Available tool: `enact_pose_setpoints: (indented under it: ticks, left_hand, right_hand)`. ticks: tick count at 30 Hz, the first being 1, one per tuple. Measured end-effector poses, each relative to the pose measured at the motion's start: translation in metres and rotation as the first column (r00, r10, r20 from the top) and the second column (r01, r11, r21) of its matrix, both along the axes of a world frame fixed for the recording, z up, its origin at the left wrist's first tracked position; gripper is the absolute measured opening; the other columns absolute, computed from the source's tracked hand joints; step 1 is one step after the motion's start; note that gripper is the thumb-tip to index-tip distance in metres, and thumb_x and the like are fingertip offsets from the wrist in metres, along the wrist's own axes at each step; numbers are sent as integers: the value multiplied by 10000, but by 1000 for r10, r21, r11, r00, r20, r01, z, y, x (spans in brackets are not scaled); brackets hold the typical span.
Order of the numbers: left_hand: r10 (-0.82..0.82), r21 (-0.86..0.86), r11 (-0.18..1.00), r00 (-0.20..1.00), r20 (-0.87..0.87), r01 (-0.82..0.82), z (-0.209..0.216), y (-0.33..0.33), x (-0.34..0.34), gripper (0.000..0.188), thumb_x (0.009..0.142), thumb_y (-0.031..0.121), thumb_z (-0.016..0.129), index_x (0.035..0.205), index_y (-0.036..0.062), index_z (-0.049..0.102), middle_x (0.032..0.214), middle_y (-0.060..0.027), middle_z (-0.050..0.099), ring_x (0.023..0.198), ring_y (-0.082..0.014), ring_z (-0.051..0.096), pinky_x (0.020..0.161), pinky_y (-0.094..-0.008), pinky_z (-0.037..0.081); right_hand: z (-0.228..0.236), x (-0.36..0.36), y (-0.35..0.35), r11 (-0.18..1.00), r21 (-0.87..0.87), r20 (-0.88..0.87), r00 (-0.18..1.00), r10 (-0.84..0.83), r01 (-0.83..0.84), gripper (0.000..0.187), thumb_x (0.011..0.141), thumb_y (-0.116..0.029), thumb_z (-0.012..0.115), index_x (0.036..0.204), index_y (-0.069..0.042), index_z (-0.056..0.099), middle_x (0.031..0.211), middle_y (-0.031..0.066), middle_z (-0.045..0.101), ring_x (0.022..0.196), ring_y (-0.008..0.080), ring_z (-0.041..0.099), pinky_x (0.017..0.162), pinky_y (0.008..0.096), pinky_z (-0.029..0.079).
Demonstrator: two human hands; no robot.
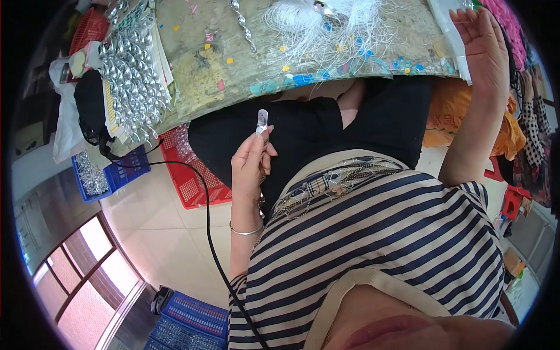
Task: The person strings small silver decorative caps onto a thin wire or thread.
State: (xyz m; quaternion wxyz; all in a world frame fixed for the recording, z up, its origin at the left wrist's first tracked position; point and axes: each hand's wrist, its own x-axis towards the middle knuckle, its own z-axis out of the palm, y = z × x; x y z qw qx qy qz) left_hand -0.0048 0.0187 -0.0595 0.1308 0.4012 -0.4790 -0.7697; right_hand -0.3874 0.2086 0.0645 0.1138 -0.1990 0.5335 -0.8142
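Silvery, narrow, shiny strip with a rounded end (262, 119) stands upright above the black-clad lap, short of the tabletop (198, 81), its lower part grasped in the grip of the left hand (253, 160). From the strip, a twisted silver ribbon (242, 26) lies at twelve o'clock, a tangle of fine white threads (350, 38) at one, and a cluster of twisted silver ribbons (131, 84) at ten. At two o'clock, the right hand's (483, 52) grip looks released beside a white sheet (457, 49); fingertip contact is hard to judge.
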Motion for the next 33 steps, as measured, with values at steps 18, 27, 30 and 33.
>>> enact_pose_setpoints:
  ticks: [18,27,30,33]
  left_hand:
    - [-21,-81,997,984,-176,7,54,10,-38,454,887,71,569,1324,34,451,887,-10,559,669,-44,511,466,-151,396]
    - [-73,-158,987,971,-229,37,55,8,-35,529,881,47,563,1378,62,384,919,4,530,648,-24,467,462,-134,355]
    - [-89,-181,982,967,-237,46,53,6,-35,531,884,49,562,1382,63,378,922,4,519,648,-24,465,468,-135,356]
    - [-107,-219,974,966,-234,54,50,6,-33,526,886,52,563,1380,63,383,923,1,507,649,-25,466,475,-138,362]
  right_hand:
    - [-43,171,-84,491,455,116,596,795,-743,300,962,-117,447,1253,-45,431,781,5,578,640,40,462,583,162,379]
    - [-47,179,-100,469,415,209,583,785,-780,312,951,-107,462,1244,-37,380,778,25,598,611,48,472,552,166,380]
    - [-45,182,-100,485,382,219,588,779,-786,345,949,-110,467,1270,-36,365,771,26,606,585,45,472,536,164,383]
    - [-39,185,-101,483,410,227,599,767,-774,392,947,-111,471,1308,-36,339,763,22,608,571,42,468,532,163,386]
